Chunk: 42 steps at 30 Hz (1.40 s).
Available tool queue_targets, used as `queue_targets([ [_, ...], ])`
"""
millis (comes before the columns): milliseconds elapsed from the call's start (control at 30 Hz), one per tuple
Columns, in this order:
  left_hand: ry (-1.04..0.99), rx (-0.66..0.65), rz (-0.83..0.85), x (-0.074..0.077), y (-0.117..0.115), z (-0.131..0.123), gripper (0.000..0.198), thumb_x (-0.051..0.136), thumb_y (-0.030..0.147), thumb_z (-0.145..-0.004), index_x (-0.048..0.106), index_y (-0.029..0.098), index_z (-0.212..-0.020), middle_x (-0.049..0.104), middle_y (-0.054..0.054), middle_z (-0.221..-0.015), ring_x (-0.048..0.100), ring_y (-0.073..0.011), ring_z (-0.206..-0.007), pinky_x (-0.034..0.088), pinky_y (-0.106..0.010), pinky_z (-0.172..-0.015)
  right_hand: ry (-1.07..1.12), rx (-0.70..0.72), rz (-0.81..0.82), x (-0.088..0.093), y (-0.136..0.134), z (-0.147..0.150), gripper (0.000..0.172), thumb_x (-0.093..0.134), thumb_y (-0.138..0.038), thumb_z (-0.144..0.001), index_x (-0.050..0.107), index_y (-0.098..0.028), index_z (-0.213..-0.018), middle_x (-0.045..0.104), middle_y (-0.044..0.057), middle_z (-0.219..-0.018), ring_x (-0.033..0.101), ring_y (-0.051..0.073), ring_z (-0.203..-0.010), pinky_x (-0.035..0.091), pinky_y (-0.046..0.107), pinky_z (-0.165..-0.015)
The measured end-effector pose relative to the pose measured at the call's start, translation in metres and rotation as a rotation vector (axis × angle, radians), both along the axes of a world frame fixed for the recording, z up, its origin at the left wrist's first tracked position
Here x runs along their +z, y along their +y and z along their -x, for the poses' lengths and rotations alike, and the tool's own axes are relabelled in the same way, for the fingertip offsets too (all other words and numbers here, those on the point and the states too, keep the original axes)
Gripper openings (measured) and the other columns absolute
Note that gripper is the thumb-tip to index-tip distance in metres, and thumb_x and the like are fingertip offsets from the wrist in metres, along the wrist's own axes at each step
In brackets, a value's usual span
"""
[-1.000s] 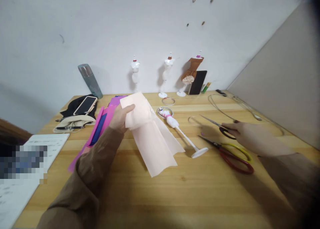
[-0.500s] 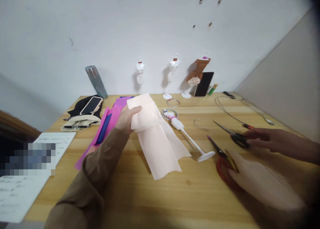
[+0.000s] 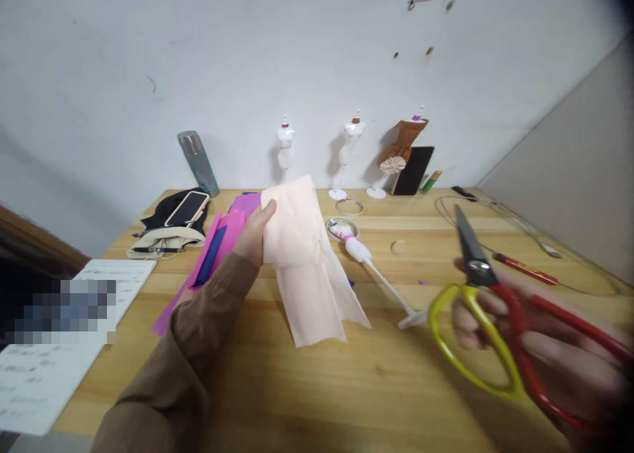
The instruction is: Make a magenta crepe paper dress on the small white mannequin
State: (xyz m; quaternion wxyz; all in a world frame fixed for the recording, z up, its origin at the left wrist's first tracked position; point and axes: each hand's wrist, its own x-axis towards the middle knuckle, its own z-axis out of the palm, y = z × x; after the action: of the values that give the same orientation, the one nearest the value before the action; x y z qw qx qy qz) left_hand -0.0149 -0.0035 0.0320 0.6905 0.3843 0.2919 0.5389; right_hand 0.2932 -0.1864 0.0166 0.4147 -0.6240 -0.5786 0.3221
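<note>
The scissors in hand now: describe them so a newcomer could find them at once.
Start at the wooden table and go to its right front corner, where the right hand holds the scissors above the top. One handle loop is yellow, the other red, the dark blades pointing up, unlike anything else there.

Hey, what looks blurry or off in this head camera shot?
Head view: the right hand and the scissors are smeared by motion blur; the left hand and the peach fabric are sharp; the frame corners darken, the table edges bow, and a pixelated patch covers the left side.
</note>
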Motion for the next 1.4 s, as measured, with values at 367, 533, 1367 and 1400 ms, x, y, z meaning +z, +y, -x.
queue_targets([
  [367, -0.001, 0.071, 0.055, -0.003, 0.003, 0.003, 0.045, 0.064, 0.034, -0.084, 0.062, 0.014, -0.124, 0.073, -0.013, -0.115, 0.064, -0.0324, -0.118, 0.050, -0.047, -0.103, 0.912, 0.703, -0.024, -0.004, 0.074, 0.103, 0.053, 0.072, -0.054, -0.077, 0.058, -0.034, -0.124, 0.051, -0.001, -0.082, 0.044, 0.011, -0.055, 0.045, 0.030, -0.056],
  [533, -0.062, -0.005, 0.112, 0.000, 0.003, 0.004, 0.050, 0.058, 0.047, -0.087, 0.064, 0.013, -0.124, 0.072, -0.015, -0.116, 0.061, -0.0341, -0.122, 0.049, -0.049, -0.105, 0.947, 0.750, 0.110, -0.002, 0.075, 0.112, 0.065, 0.061, -0.076, -0.073, 0.056, -0.029, -0.119, 0.056, 0.001, -0.077, 0.052, 0.015, -0.058, 0.049, 0.032, -0.057],
  [1367, -0.039, -0.068, 0.223, 0.014, -0.011, -0.005, 0.055, 0.035, 0.049, -0.098, 0.066, 0.010, -0.121, 0.075, -0.016, -0.104, 0.062, -0.0333, -0.121, 0.049, -0.050, -0.103, 0.816, 0.625, 0.191, 0.002, 0.069, 0.109, 0.036, 0.050, -0.062, -0.091, 0.051, -0.026, -0.095, 0.054, -0.003, -0.063, 0.049, 0.012, -0.045, 0.040, 0.027, -0.048],
  [1400, -0.035, -0.068, 0.229, 0.014, -0.011, -0.005, 0.054, 0.035, 0.049, -0.098, 0.067, 0.010, -0.120, 0.075, -0.016, -0.105, 0.061, -0.0331, -0.121, 0.049, -0.049, -0.103, 0.811, 0.631, 0.191, 0.002, 0.069, 0.109, 0.036, 0.049, -0.062, -0.092, 0.051, -0.026, -0.095, 0.054, -0.004, -0.062, 0.049, 0.012, -0.046, 0.040, 0.027, -0.048],
])
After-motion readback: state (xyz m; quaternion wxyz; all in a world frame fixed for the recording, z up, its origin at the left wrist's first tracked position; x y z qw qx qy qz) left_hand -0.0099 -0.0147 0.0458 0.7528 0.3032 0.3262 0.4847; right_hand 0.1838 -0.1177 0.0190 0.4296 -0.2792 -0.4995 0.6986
